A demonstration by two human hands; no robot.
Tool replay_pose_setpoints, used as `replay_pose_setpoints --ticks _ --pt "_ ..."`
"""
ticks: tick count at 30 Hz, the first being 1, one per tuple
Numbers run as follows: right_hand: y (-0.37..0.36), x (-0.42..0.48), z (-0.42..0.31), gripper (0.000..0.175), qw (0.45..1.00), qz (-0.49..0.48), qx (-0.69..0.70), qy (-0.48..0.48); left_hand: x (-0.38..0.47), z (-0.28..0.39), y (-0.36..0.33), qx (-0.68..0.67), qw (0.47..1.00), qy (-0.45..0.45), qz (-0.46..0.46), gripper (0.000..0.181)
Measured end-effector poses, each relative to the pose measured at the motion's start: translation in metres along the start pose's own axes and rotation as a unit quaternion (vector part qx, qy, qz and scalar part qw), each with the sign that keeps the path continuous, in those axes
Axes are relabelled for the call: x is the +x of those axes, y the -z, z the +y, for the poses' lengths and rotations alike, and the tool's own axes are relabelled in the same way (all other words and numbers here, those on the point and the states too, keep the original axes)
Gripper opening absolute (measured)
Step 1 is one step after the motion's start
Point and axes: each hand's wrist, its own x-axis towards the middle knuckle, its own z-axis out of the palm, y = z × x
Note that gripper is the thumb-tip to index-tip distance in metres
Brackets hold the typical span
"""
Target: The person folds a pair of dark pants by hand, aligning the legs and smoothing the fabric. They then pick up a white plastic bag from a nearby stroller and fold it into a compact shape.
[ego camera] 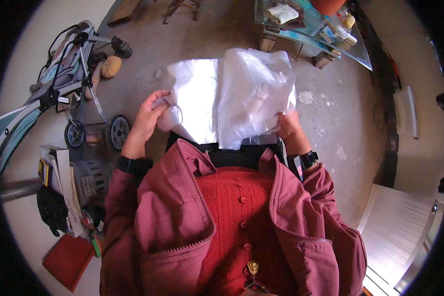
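Observation:
A translucent white sheet of thin packing material (255,92), perhaps foam or plastic, is spread open in front of me above my lap. Its left part is brightly lit, and a fold or seam runs down its middle. My left hand (151,113) pinches the crumpled left edge between thumb and fingers. At the lower right edge, my right hand (289,124) grips the sheet, its fingertips partly hidden behind the material. Dark bands are on both wrists.
A folded stroller (64,81) stands at the left, above boxes (63,185) and a red folder-like item (68,261). A glass-topped table (303,33) holding cloth and small items is at the upper right. A white ribbed panel (396,222) lies lower right.

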Motion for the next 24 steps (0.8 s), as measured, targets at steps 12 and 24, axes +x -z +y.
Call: replay_pose_setpoints --ticks 12,24 --pt "0.021 -0.007 -0.017 0.052 0.957 0.002 -0.280 0.074 0.022 0.062 0.001 0.094 0.975 -0.147 -0.135 0.041" --pt "-0.018 -0.006 -0.076 0.052 0.734 -0.007 -0.507 0.452 0.056 0.046 -0.053 0.098 0.943 0.086 -0.305 0.047"
